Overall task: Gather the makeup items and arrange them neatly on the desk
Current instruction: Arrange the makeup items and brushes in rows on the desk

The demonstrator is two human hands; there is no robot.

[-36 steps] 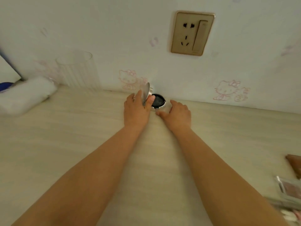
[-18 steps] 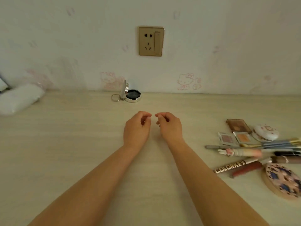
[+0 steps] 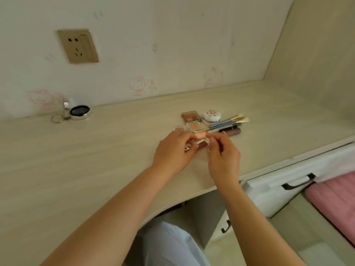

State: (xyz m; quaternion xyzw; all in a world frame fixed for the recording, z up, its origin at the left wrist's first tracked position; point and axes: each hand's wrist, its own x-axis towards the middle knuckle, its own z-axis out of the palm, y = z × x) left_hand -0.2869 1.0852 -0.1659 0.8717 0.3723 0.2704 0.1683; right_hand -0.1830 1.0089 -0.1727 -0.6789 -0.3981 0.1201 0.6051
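My left hand (image 3: 172, 148) and my right hand (image 3: 222, 150) meet over the desk (image 3: 96, 160), each pinching one end of a pink tube (image 3: 200, 134). A gold-tipped item (image 3: 187, 148) shows under my left fingers. Just beyond the hands lie a brown palette (image 3: 191, 116), an orange palette (image 3: 195, 126), a white round compact (image 3: 211, 116), several brushes (image 3: 228, 120), a black pen (image 3: 228, 129) and a brown lip gloss (image 3: 232, 132). An open silver compact (image 3: 79, 112) with a key ring stands at the wall, far left.
A wall socket (image 3: 77, 46) is above the desk at the left. A side panel (image 3: 317, 54) closes the desk on the right. Below the curved front edge are a drawer handle (image 3: 298, 182), pink bedding (image 3: 336, 198) and my lap (image 3: 172, 246).
The view has swung right. Both hands left the silver compact at the wall, crossed the desk to the makeup pile, and closed on the pink tube.
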